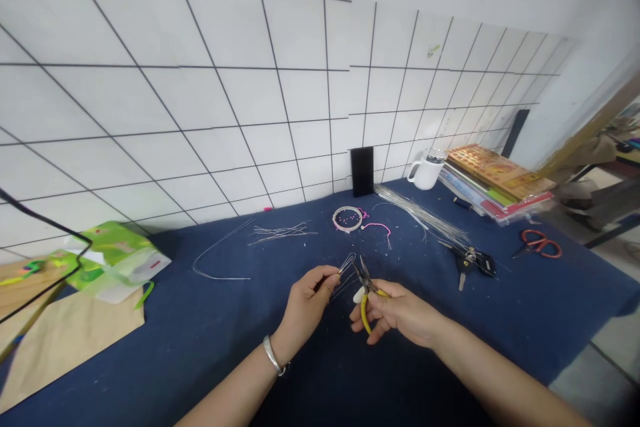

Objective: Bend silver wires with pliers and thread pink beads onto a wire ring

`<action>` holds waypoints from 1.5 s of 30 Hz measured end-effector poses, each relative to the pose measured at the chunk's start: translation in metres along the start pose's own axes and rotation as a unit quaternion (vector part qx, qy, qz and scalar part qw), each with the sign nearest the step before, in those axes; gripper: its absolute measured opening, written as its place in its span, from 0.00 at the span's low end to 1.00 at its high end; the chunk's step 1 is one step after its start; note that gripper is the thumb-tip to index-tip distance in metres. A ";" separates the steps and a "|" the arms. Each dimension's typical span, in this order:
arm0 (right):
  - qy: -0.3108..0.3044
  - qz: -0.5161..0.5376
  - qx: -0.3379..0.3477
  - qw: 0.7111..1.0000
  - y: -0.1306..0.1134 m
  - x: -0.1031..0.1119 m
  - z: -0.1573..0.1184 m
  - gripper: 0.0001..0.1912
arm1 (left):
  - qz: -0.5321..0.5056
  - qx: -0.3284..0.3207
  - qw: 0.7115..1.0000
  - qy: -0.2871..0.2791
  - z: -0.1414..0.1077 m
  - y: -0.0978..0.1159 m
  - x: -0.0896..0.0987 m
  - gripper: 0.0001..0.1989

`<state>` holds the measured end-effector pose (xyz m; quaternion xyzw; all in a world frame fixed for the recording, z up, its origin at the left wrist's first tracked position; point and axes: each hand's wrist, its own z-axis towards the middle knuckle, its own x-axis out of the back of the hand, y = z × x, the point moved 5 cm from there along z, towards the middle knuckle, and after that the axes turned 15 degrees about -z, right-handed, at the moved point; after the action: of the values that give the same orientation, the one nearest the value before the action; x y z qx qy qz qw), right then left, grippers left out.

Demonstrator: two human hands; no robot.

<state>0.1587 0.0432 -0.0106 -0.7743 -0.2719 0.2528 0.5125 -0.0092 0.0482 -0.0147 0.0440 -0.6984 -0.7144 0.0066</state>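
In the head view, the left hand (311, 295) pinches a bent wire (347, 262) between thumb and forefinger, its fingers pressed together on the thin strands, likely because so fine a thing is steadied better by the tips than by the palm. The right hand (400, 312) has its fingers wrapped loosely about the yellow handles of the pliers (369, 285), and they sit somewhat apart along the grips, a hold that probably leaves the handles easy to squeeze. The nose of the pliers points up and away from the body, the jaws seemingly a little parted, just beside the wire's rounded end; whether metal touches metal I cannot tell. That end sticks out beyond the left fingertips, up and to the right, while other strands run below them toward the right hand. Both hands hover over the near part of the dark blue counter (225, 340), perhaps to keep the work close to the eyes. Beyond them lie a pale ring (335, 219) with small pink beads inside it, some loose wires (285, 232) to its left and a bundle of straight wires (425, 213) to its right, seemingly kept within reach
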 end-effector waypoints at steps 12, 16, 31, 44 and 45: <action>-0.009 0.028 0.005 1.000 0.002 0.001 0.001 0.14 | 0.111 -0.109 0.986 -0.059 -0.002 0.002 -0.006 0.08; -0.035 0.045 0.015 0.998 0.000 -0.002 0.000 0.14 | 0.133 -0.143 0.978 -0.066 -0.004 0.001 -0.008 0.08; 0.033 -0.058 0.065 0.996 -0.002 0.006 -0.001 0.13 | 0.162 -0.217 0.959 -0.078 -0.014 0.006 -0.012 0.13; -0.094 0.035 0.055 0.993 -0.004 -0.004 -0.004 0.18 | 0.201 -0.259 0.934 -0.139 -0.020 0.007 -0.018 0.14; -0.125 0.055 0.054 0.989 -0.004 -0.007 -0.004 0.19 | 0.197 -0.257 0.934 -0.149 -0.020 0.007 -0.019 0.14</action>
<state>0.1561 0.0371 -0.0048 -0.7213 -0.2768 0.3901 0.5009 0.0105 0.0295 -0.0075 -0.2046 -0.4785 -0.8522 0.0544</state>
